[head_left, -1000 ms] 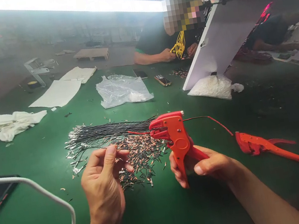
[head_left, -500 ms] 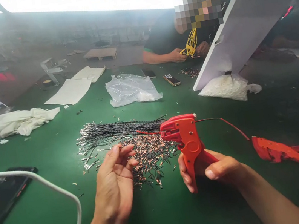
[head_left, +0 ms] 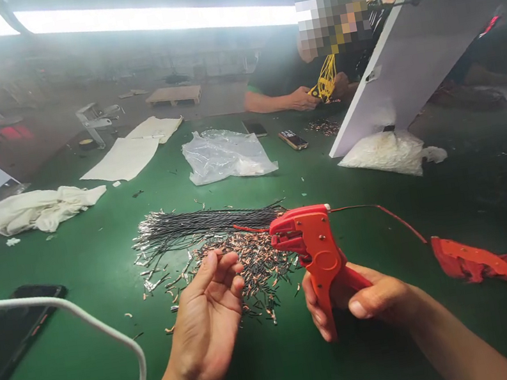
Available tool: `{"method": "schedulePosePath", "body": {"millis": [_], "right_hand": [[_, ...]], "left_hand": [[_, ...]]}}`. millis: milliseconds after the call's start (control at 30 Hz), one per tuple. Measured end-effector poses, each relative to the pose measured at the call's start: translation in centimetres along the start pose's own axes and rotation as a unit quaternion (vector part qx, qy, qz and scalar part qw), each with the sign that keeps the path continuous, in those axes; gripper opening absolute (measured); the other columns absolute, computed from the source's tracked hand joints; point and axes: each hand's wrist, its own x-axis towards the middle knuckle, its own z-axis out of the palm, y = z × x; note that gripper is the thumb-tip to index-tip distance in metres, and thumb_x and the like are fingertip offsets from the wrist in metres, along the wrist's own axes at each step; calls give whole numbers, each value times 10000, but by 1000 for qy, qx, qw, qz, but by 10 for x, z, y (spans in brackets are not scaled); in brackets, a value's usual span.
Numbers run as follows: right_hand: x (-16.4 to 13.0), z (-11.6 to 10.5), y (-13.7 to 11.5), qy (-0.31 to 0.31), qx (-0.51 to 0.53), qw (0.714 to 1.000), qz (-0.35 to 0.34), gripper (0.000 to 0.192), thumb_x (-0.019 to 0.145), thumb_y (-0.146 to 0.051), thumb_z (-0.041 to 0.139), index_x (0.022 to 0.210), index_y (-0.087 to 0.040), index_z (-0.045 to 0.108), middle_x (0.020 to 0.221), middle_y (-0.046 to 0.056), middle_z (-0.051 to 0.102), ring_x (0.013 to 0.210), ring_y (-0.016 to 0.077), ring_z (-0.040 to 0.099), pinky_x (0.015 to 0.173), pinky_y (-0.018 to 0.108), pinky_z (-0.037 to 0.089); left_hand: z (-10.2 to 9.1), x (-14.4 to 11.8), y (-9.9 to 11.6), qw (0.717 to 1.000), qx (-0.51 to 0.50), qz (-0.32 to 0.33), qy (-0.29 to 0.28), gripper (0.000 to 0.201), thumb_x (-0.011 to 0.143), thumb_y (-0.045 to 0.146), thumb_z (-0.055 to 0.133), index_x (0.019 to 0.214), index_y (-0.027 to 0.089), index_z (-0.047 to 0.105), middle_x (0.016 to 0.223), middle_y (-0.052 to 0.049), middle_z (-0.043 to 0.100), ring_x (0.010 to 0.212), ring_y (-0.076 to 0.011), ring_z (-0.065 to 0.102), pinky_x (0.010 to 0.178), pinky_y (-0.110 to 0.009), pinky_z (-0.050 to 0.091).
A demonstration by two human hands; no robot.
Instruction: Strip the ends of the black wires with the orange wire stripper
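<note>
My right hand (head_left: 363,298) is wrapped around the handles of a red wire stripper (head_left: 317,237), held upright with its jaws facing left. Thumb and forefinger of my left hand (head_left: 216,316) are pinched together, the other fingers loosely curled; whatever is between the tips is too small to make out. Behind the stripper lies a bundle of black wires (head_left: 200,221) with silvery terminals at the left end. A pile of short black and copper wire scraps (head_left: 265,259) spreads below the bundle, beside my left fingertips. A thin red strand (head_left: 250,227) shows just left of the jaws.
A second red tool (head_left: 479,259) lies at right, a thin dark-red line leading towards it. A white cable (head_left: 134,349) and black phone (head_left: 19,333) are at left. Further back are white cloth (head_left: 43,209), a plastic bag (head_left: 223,153) and a co-worker's hand (head_left: 304,98) with yellow wires.
My left hand has shifted slightly right and down, nearer the stripper. The whole view has moved a little; my right hand still grips the stripper.
</note>
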Motion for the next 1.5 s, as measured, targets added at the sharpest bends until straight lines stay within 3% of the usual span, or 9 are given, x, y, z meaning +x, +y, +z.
{"method": "schedulePosePath", "body": {"millis": [400, 533, 633, 733, 833, 1000, 1200, 1367, 1500], "right_hand": [[0, -1, 4, 3, -4, 1000, 20, 453, 634, -227, 661, 1054, -59, 629, 867, 108, 642, 782, 239, 661, 692, 335, 483], [1, 0, 3, 11, -9, 1000, 8, 434, 641, -225, 660, 1042, -62, 634, 864, 104, 640, 776, 232, 657, 690, 329, 480], [2, 1, 2, 20, -4, 1000, -10, 433, 643, -230, 655, 1042, -65, 630, 866, 103, 636, 765, 227, 650, 684, 330, 480], [2, 3, 2, 11, 8, 1000, -13, 425, 640, -236, 649, 1031, -71, 629, 851, 98, 637, 749, 226, 647, 673, 331, 480], [4, 5, 4, 6, 8, 1000, -6, 425, 633, -235, 648, 1025, -70, 630, 849, 98, 640, 744, 222, 646, 679, 332, 479], [5, 5, 7, 7, 6, 1000, 3, 442, 625, -248, 663, 1027, -66, 630, 852, 99, 631, 757, 220, 635, 679, 331, 477], [2, 4, 7, 12, 4, 1000, 1, 449, 636, -261, 681, 1038, -68, 629, 855, 104, 637, 766, 225, 635, 692, 336, 474], [4, 7, 6, 11, 4, 1000, 11, 452, 637, -269, 692, 1031, -61, 619, 848, 96, 618, 749, 206, 626, 692, 317, 458], [6, 8, 6, 10, -3, 1000, 13, 443, 641, -273, 704, 1020, -62, 615, 838, 88, 613, 743, 201, 627, 688, 310, 455]], "left_hand": [[2, -6, 2, 999, 28, 16, -19, 198, 930, 106, 482, 830, 131, 651, 731, -36, 691, 587, -112, 654, 419, -167, 502], [-2, -11, -3, 981, 114, 135, -74, 66, 843, 201, 650, 802, 150, 658, 749, -44, 715, 625, -152, 664, 415, -202, 502], [-6, -16, -10, 932, 197, 286, -105, 130, 763, 270, 747, 781, 171, 665, 738, -31, 724, 559, -146, 642, 456, -243, 524], [-8, -20, -18, 893, 253, 358, -99, 119, 783, 287, 731, 823, 185, 685, 774, -27, 735, 539, -128, 631, 507, -260, 539], [-9, -21, -23, 885, 273, 362, -103, 102, 796, 281, 713, 816, 184, 693, 772, -33, 731, 598, -139, 653, 497, -234, 530], [-6, -23, -23, 878, 287, 370, -98, 75, 749, 221, 739, 796, 173, 705, 761, -46, 734, 521, -141, 631, 482, -246, 536], [1, -29, -25, 905, 200, 372, -44, 80, 700, 152, 771, 758, 143, 716, 740, -70, 722, 507, -115, 603, 501, -208, 498], [-2, -28, -26, 879, 252, 397, -80, 61, 710, 187, 760, 765, 188, 734, 773, -43, 727, 569, -134, 623, 520, -216, 521], [-5, -27, -24, 886, 264, 373, -75, 75, 733, 222, 747, 791, 183, 720, 776, -46, 734, 509, -121, 607, 519, -231, 520]]}}
